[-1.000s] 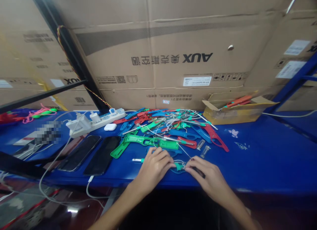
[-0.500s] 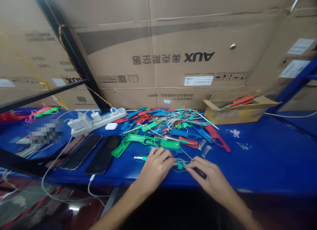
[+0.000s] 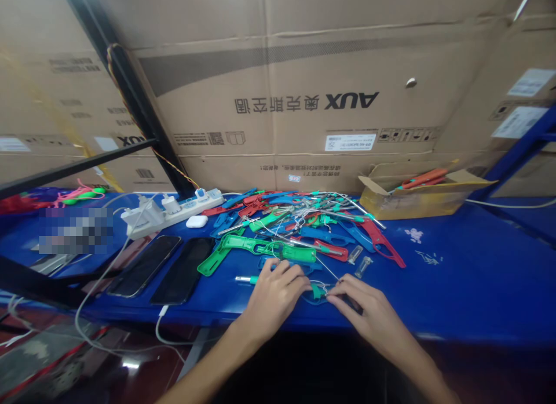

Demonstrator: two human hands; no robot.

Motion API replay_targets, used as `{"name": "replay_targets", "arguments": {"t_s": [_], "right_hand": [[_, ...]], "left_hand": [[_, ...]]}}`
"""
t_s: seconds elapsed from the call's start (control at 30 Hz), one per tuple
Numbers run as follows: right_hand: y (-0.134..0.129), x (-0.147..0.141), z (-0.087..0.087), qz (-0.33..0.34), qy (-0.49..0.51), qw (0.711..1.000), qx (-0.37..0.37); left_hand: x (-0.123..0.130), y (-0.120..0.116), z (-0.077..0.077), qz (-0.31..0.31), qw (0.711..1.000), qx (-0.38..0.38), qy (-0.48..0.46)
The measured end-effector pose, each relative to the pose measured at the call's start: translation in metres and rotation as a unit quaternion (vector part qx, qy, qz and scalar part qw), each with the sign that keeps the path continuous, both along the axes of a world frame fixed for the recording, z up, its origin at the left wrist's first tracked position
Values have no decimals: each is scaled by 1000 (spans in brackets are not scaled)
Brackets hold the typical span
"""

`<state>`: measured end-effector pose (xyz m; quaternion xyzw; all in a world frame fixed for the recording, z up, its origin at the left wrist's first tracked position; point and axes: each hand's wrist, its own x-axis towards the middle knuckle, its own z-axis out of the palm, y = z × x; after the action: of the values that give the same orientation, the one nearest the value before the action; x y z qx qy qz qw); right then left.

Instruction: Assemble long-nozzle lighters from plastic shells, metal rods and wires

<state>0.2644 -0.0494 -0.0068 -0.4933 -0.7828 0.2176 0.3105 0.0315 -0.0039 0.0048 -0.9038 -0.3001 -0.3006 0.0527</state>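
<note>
My left hand (image 3: pixel 278 288) is closed over a long-nosed gas lighter (image 3: pixel 320 294) lying near the table's front edge. Its silver nozzle (image 3: pixel 244 279) sticks out to the left, and a blue casing, a green part and a thin white wire show to the right. My right hand (image 3: pixel 360 299) has thumb and forefinger pinched at the lighter's right end; what lies between the fingertips is too small to make out. A thin-shafted tool (image 3: pixel 328 269) with a dark handle, like a screwdriver, rests in that hand. Just beyond lies an opened green lighter casing (image 3: pixel 243 244).
Behind the hands is a pile of lighter parts (image 3: pixel 299 215). Two small clear pieces (image 3: pixel 362 267) lie right of it. A cardboard box (image 3: pixel 417 201) holds orange items. Leftward are two phones (image 3: pixel 145 266), a white earbud case (image 3: pixel 197 221) and a power strip (image 3: pixel 178 213) with cables.
The whole view has shifted very slightly. Both hands keep their places on the lighter, and nothing has been picked up or let go.
</note>
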Motion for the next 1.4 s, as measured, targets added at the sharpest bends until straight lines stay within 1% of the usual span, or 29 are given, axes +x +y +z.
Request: {"name": "replay_targets", "arguments": {"t_s": [0.13,0.3,0.47,0.57,0.67,0.73,0.8,0.87,0.93,1.0,1.03,1.1,1.13,1.17,1.2,1.23,1.27,1.33,1.4], "right_hand": [[0,0,1,-1,1,1000,1],[0,0,3,0,0,1000,7],[-1,1,-1,-11,-25,998,54],[-2,2,-4,9,-72,994,79],[-4,3,-3,33,-121,989,77],[-5,4,-2,41,-132,987,76],[-5,4,-1,44,-132,987,78],[-5,4,-1,42,-129,988,79],[-4,3,-1,37,-127,988,79],[-4,3,-1,34,-128,988,81],[-3,3,-1,34,-129,988,82],[-4,3,-2,34,-129,987,88],[-4,3,-2,33,-128,987,92],[-4,3,-2,33,-125,987,95],[-4,3,-2,33,-122,987,97],[-4,3,-2,33,-119,987,99],[-4,3,-2,33,-116,988,101],[-4,3,-3,35,-112,988,104],[-3,4,-4,36,-110,988,106]], "left_hand": [[1,1,1,7,1000,-1,-11],[1,1,0,-1,1000,-14,10],[-2,0,-4,-6,998,45,36],[-2,-2,-4,0,997,64,34],[-2,-7,-2,3,998,44,38],[-4,-10,2,1,999,17,43],[-11,-12,8,2,999,-7,39],[-30,-11,16,23,999,-21,27],[-62,-5,24,68,997,-7,25],[-104,2,29,151,987,25,48],[-127,5,30,204,976,40,63],[-169,5,27,294,949,62,95],[-188,3,23,315,940,68,115],[-203,-2,20,311,937,55,150],[-215,-8,16,296,939,60,164],[-223,-14,12,277,943,51,179],[-229,-21,10,273,944,44,180],[-234,-33,10,278,945,36,166],[-230,-39,16,292,949,14,118]]}}
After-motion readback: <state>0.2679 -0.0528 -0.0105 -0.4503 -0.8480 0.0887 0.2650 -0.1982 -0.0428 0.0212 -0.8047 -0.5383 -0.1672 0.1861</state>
